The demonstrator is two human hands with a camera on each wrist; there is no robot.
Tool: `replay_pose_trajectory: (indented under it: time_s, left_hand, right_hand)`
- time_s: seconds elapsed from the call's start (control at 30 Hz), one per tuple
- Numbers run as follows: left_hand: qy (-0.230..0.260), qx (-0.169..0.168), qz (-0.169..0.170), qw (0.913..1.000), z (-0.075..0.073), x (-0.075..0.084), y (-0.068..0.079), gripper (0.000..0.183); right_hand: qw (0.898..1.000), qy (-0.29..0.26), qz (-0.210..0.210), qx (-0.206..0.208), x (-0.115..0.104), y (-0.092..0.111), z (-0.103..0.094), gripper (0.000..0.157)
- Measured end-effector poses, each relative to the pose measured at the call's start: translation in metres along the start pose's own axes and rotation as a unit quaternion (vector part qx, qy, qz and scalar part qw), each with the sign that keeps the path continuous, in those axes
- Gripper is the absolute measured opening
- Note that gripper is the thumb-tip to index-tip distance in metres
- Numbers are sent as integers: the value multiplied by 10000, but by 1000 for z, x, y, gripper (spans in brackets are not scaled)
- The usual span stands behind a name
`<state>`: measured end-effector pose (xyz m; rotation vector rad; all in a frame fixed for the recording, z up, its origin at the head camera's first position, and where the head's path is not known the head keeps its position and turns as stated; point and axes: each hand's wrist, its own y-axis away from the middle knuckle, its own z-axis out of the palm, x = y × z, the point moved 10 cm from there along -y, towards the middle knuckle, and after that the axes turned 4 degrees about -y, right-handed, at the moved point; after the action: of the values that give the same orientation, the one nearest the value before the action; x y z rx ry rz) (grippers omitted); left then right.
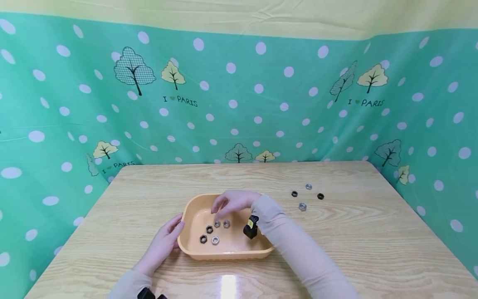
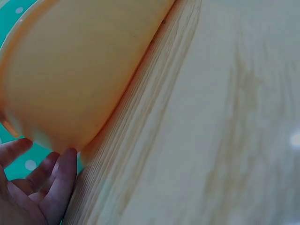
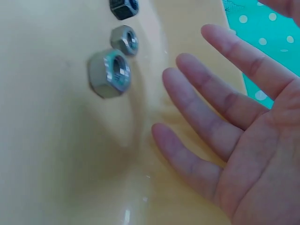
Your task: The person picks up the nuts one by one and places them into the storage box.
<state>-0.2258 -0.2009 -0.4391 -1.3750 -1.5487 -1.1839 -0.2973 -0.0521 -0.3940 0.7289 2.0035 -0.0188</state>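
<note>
Peach tub (image 1: 231, 256) at lower centre, steadied from the left
Left hand (image 1: 165, 241) rests, uncurled, against its wall, seemingly bracing it; five nuts (image 1: 215, 241) sit corralled inside; right hand (image 1: 234, 202), fingers apart, empty, hovers above; four loose nuts (image 1: 302, 207) lie beyond, right of centre.

A teal-green fabric backdrop (image 1: 246, 118) hangs behind and along both sides of a pale wood-grained tabletop (image 1: 366, 232), its cloth scattered with round, pale lavender dots (image 1: 260, 48). A plain pale-yellow fabric band (image 1: 209, 14) runs along the top, wrinkled near the middle. Printed on the teal part are grey-green checked trees (image 1: 135, 70) with dark trunks, each paired with a smaller pale-yellow tree (image 1: 173, 74); black lettering (image 1: 180, 101) reading "I PARIS", with a small green heart after the "I", sits below several pairs. A bright white light reflection (image 1: 228, 286) glares on the tabletop's near side.
</note>
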Motion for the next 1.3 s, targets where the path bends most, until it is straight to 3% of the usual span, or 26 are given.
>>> replay_pose_trajectory:
  time_s: [0.27, 0.8, 1.03, 1.3]
  left_hand:
    - [98, 30, -58, 9999, 0, 0, 0, 50]
    - [-260, -10, 40, 9997, -2, 5, 0, 49]
    - [-230, -26, 56, 9997, -2, 5, -1, 50]
    - [-198, -27, 94, 9998, -3, 5, 0, 51]
  right_hand:
    - [9991, 237, 328, -110, 1, 13, -8, 38]
    - [9930, 686, 930, 236, 9, 53, -35, 41]
    - [9932, 457, 875, 612, 19, 77, -47, 41]
    - [9902, -342, 215, 1338, 28, 100, -62, 37]
